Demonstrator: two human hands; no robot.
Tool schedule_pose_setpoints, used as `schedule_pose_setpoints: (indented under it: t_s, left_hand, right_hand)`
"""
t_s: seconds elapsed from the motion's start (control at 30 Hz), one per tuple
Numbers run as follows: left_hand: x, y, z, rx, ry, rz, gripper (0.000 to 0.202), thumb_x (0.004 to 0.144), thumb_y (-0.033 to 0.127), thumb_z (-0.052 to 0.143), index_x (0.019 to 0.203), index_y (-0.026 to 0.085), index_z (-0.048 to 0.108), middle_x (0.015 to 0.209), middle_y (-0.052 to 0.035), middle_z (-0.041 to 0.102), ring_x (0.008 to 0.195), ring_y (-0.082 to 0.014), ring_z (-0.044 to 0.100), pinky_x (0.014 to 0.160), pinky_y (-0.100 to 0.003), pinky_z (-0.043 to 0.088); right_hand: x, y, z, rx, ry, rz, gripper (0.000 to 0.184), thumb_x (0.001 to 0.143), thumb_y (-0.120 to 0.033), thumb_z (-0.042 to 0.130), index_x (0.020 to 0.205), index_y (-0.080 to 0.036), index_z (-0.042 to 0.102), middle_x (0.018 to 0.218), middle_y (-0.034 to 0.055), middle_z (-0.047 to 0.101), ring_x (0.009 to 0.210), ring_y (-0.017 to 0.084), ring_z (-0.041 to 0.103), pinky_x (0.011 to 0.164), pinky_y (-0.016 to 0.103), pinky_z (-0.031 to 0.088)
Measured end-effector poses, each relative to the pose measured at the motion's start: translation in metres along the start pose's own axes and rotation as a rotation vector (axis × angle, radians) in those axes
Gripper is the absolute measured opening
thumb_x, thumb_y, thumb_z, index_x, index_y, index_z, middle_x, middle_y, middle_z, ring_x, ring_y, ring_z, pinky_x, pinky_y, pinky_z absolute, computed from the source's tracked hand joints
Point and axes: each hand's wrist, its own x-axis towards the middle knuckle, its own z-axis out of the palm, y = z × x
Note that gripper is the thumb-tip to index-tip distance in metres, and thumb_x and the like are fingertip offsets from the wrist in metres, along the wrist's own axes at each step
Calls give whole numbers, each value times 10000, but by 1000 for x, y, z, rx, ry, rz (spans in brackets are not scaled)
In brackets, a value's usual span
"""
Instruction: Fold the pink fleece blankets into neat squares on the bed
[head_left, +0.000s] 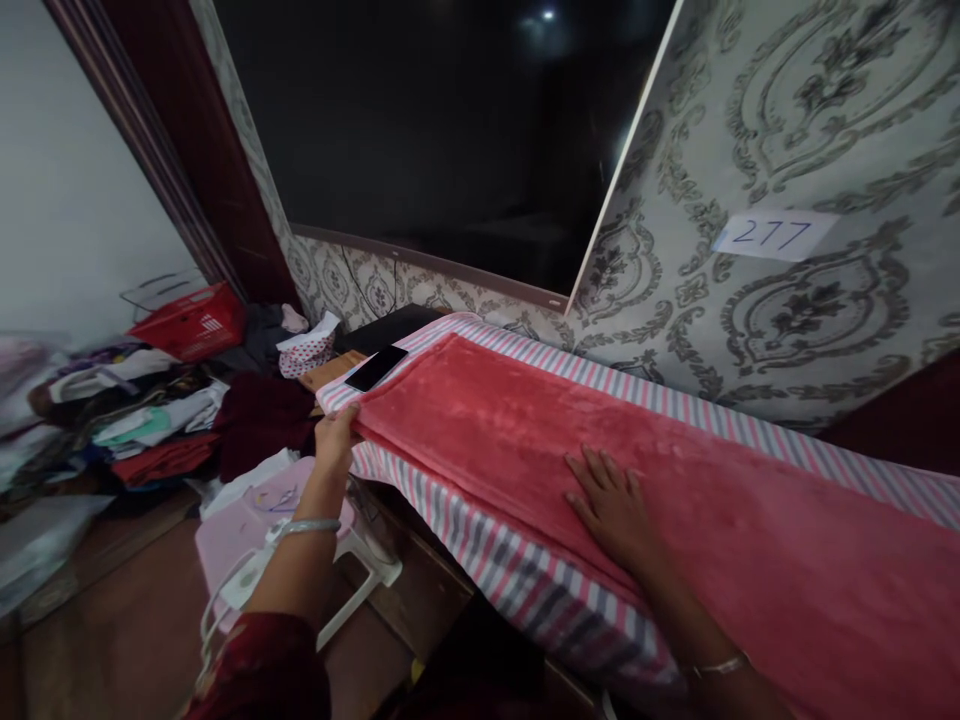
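A red fleece cloth (pixel 675 470) lies spread along a board covered with a pink, white and grey striped sheet (pixel 525 580). My left hand (pixel 334 440) is closed on the near left corner of the red cloth, thumb on top. My right hand (pixel 611 505) lies flat on the red cloth with fingers stretched out, pressing its near edge. A black phone (pixel 376 367) rests on the striped sheet just beyond the left corner.
A pink plastic stool (pixel 255 520) stands below my left arm. A heap of clothes (pixel 150 420) and a red basket (pixel 191 322) fill the left floor. A dark screen (pixel 450 130) hangs on the patterned wall, with a paper label "277" (pixel 772 235) at right.
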Motion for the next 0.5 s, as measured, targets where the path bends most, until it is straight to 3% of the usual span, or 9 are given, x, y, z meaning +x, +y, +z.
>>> schedule_pose_setpoints:
  t_s: [0.2,0.33,0.43,0.5]
  left_hand:
    - [-14,7,19,-193,-130,-137,93,716,123,702,784,144,643,693,-29,680,640,-169,679,677,-297,613]
    - [-21,10,33,-216,-143,-171,94,722,64,633,714,156,612,637,-24,657,654,-177,688,743,-315,617]
    - [-26,23,56,-205,-177,-126,124,687,48,611,676,170,590,598,3,625,636,-157,665,738,-284,598]
    - [-34,36,82,-189,-251,-64,121,662,51,625,712,162,625,625,11,641,637,-140,651,736,-259,579]
  right_hand:
    - [2,-3,-3,30,-32,20,560,1021,-502,369,1558,-348,417,1687,32,246,1547,322,224,1201,643,222]
    - [4,-5,-5,80,-26,27,564,1016,-514,393,1554,-347,426,1684,45,254,1546,329,226,1208,645,192]
    - [5,-6,-4,160,-9,40,566,1005,-510,428,1541,-332,451,1679,54,265,1545,330,228,1214,638,171]
    - [7,-5,-2,265,13,40,570,981,-514,477,1515,-318,491,1666,58,299,1541,330,239,1223,635,139]
